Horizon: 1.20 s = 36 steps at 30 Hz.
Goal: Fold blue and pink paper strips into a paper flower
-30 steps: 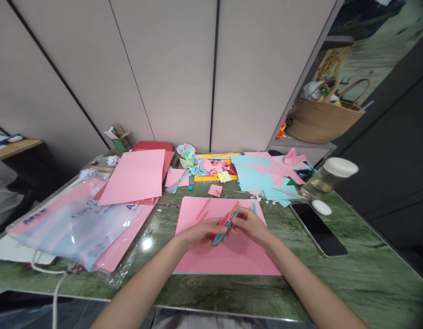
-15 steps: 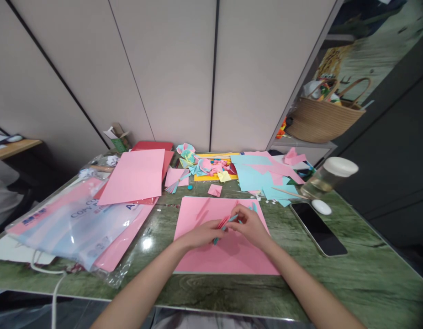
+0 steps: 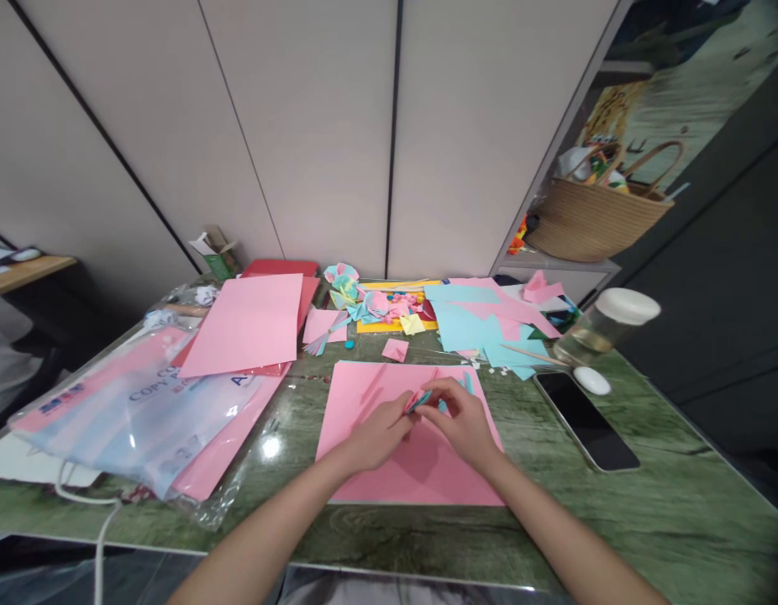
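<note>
As both hands work over a pink sheet (image 3: 420, 483) nr the desk's (image 3: 679, 521) front edge, ctr, the L hand (image 3: 377, 435) is clamped on a pink-and-blue paper bundle (image 3: 417, 402), while the R hand (image 3: 463, 420) pinches its blue part btwn thumb & index. The bundle is just above the sheet's middle. A sm. pink square (image 3: 395, 349) lies just past the sheet's far edge; a phone (image 3: 587, 424) is nr the desk's R edge, w/ a lidded jar (image 3: 607, 323) behind. Toward the L edge: a plastic paper pack (image 3: 143, 412).
</note>
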Each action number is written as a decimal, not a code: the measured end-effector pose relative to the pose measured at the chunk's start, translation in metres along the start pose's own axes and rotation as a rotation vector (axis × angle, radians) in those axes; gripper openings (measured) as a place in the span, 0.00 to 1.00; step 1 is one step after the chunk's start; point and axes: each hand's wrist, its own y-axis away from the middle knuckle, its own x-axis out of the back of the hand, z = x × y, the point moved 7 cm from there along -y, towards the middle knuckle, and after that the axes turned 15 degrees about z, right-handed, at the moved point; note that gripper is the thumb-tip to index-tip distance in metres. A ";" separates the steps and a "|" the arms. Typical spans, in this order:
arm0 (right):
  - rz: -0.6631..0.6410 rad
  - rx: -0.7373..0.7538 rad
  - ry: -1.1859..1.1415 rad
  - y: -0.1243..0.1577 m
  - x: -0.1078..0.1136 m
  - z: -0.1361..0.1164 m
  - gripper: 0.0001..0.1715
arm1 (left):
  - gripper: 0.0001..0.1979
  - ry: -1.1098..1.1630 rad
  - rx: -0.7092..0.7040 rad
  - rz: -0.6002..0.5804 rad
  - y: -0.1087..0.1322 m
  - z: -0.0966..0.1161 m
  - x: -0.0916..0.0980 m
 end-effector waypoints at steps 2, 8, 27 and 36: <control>0.013 -0.027 -0.043 0.001 0.000 -0.004 0.14 | 0.09 -0.017 -0.019 0.029 0.000 0.004 0.001; 0.016 -0.100 -0.116 0.004 -0.004 -0.008 0.13 | 0.06 0.041 -0.039 0.048 0.001 0.010 -0.003; -0.008 -0.214 -0.158 0.000 -0.005 0.005 0.11 | 0.04 0.241 0.074 0.029 -0.001 0.002 -0.006; -0.280 -0.387 -0.096 -0.029 0.017 0.042 0.21 | 0.13 0.073 0.161 0.016 -0.008 -0.029 -0.002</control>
